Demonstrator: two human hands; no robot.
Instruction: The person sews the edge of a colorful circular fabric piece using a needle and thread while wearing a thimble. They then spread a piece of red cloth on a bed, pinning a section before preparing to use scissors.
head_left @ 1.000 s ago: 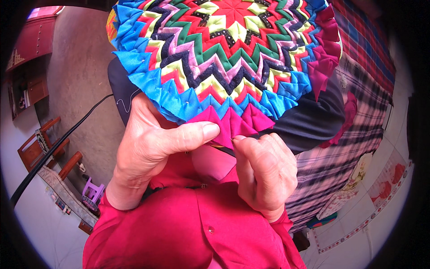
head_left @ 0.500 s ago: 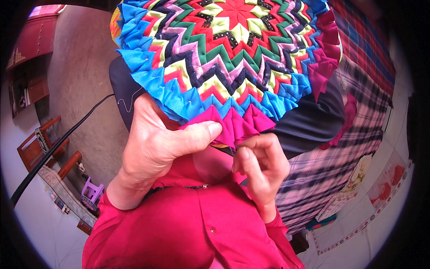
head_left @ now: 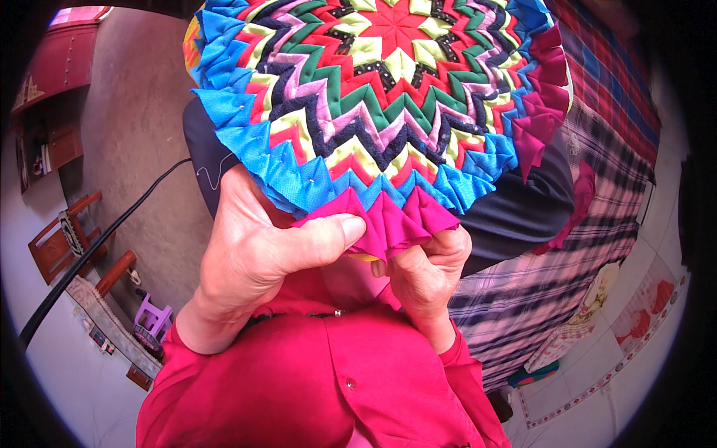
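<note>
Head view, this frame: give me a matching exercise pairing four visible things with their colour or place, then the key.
Things:
1. left hand
2. right hand
3. outer ruffle of the round patchwork piece
4. small stool

Descriptions:
A. purple, on the floor at lower left
B. blue, with magenta folds at the near edge
C. thumb pressed flat on the magenta folds
D. curled beneath the magenta folds, right of the thumb

Pairs: 1-C, 2-D, 3-B, 4-A
</note>
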